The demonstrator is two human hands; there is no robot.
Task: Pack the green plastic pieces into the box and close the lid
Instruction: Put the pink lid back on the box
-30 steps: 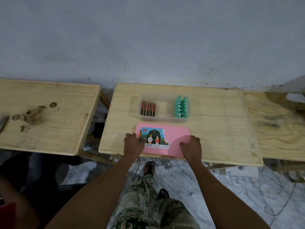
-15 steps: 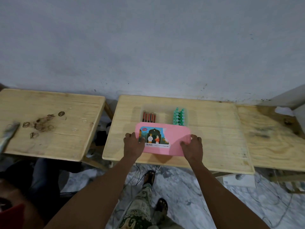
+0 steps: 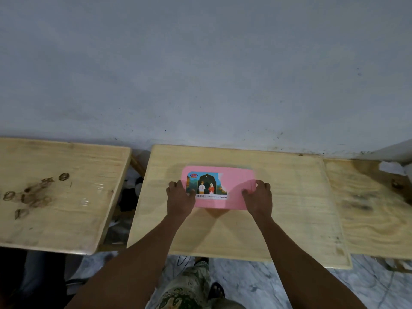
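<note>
A pink lid (image 3: 236, 186) with a picture sticker on its left half lies over the clear box on the middle wooden table (image 3: 289, 208). The box and the green plastic pieces inside it are hidden under the lid. My left hand (image 3: 179, 200) grips the lid's left edge, fingers curled over it. My right hand (image 3: 258, 198) grips the lid's right edge the same way. Both forearms reach in from below.
A second wooden table (image 3: 73, 197) on the left carries several small brown rings (image 3: 64, 176) and dark stains. A third table (image 3: 374, 210) adjoins on the right, with white paper (image 3: 392, 168) at its far corner. A grey wall rises behind; marble floor below.
Both hands carried the pink lid away from me, from the table's near edge onto the box. The green pieces and red sticks, visible earlier, are now covered.
</note>
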